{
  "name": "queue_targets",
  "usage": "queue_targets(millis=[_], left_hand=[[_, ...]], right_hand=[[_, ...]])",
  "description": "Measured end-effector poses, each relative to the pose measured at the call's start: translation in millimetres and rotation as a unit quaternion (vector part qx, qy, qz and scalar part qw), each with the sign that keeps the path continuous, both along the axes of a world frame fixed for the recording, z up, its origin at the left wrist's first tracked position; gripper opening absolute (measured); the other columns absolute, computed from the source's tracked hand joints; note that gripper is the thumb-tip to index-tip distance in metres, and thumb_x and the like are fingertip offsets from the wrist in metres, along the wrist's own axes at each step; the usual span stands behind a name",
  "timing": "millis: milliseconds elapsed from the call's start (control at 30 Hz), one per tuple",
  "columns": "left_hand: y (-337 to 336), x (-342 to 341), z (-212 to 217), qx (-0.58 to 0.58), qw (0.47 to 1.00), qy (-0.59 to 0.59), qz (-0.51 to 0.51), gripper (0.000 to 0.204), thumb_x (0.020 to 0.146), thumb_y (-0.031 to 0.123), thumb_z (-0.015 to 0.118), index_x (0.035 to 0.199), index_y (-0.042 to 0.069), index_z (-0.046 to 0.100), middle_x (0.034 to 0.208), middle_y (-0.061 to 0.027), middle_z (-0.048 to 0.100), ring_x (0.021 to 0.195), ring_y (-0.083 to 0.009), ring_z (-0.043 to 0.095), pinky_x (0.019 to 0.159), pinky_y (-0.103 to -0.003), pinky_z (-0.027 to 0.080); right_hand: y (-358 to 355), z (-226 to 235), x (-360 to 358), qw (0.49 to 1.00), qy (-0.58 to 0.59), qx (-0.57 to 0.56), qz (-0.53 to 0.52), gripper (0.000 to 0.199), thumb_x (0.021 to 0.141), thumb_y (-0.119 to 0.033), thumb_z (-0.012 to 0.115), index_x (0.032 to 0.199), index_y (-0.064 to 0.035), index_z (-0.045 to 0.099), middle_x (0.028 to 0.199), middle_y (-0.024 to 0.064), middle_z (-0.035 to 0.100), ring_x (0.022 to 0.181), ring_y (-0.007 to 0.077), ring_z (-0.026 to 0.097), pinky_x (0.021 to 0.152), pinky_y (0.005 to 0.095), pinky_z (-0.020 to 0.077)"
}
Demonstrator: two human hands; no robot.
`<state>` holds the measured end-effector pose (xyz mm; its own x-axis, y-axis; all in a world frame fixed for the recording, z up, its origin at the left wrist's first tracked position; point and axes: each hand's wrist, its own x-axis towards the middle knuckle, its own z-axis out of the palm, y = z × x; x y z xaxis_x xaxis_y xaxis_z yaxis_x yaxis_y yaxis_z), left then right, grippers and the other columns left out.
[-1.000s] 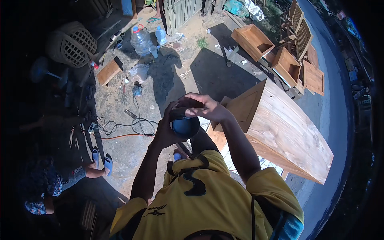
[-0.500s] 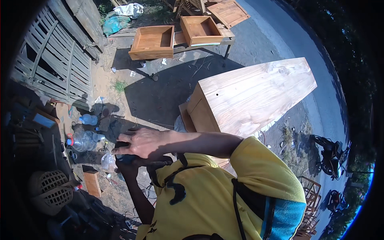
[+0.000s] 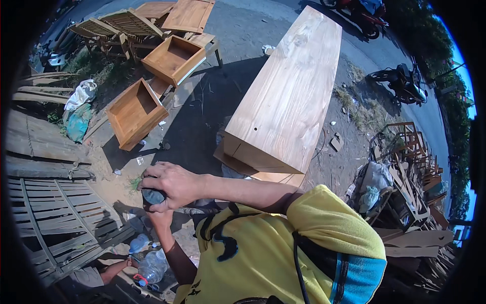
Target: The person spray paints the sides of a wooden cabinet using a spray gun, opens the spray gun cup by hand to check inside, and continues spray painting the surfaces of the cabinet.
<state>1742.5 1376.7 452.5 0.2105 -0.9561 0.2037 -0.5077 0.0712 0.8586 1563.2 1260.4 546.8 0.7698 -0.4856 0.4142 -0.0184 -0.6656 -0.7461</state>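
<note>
Sunlit ground (image 3: 238,30) is seen around a wooden cabinet (image 3: 288,91); near it, a dark round object (image 3: 153,196) is clasped by the right hand (image 3: 172,186); beneath, the left hand's (image 3: 161,219) grip, partly hidden, cannot be told.

The right hand's fingers (image 3: 151,182) lie on the container (image 3: 153,196), with the left hand (image 3: 162,218) just behind them at its near side. Ahead of the fingers, slightly left, one drawer (image 3: 132,114) rests on a bench (image 3: 205,39); a second drawer (image 3: 174,61) sits on it farther ahead, a panel (image 3: 188,15) beyond that. Ahead and right of the fingers stands a cabinet (image 3: 291,86), with a motorcycle (image 3: 402,85) well to its right. A scrap-wood heap (image 3: 415,239) lies far right of the fingers, a gate (image 3: 61,215) to their left and behind. Two bottles (image 3: 153,266) are behind the fingers, near another person's arm (image 3: 115,271)
</note>
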Motion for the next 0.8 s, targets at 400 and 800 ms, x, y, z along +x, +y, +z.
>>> queue_targets(millis=[400, 800], left_hand=[[-217.9, 88.6, 72.1, 0.032, 0.961, 0.039, -0.273, 0.075, 0.074, 0.021, 0.089, 0.140, 0.007, 0.055, 0.118, -0.0175, 0.074, 0.108, -0.0287, 0.074, 0.090, -0.041, 0.059], [-338.6, 77.3, 70.9, 0.000, 0.919, 0.005, -0.393, 0.075, 0.076, 0.017, 0.087, 0.142, 0.005, 0.054, 0.119, -0.0166, 0.073, 0.107, -0.0300, 0.073, 0.091, -0.041, 0.058]], right_hand=[[-92.0, 39.3, 76.0, 0.938, 0.037, -0.007, -0.345, 0.070, 0.083, -0.047, 0.084, 0.136, -0.0054, 0.063, 0.145, 0.0209, 0.056, 0.130, 0.0410, 0.058, 0.109, 0.0482, 0.0483], [-164.4, 37.9, 67.0, 0.871, 0.015, -0.057, -0.487, 0.077, 0.083, -0.047, 0.084, 0.141, -0.0046, 0.057, 0.142, 0.0191, 0.056, 0.130, 0.0357, 0.059, 0.113, 0.0455, 0.0456]])
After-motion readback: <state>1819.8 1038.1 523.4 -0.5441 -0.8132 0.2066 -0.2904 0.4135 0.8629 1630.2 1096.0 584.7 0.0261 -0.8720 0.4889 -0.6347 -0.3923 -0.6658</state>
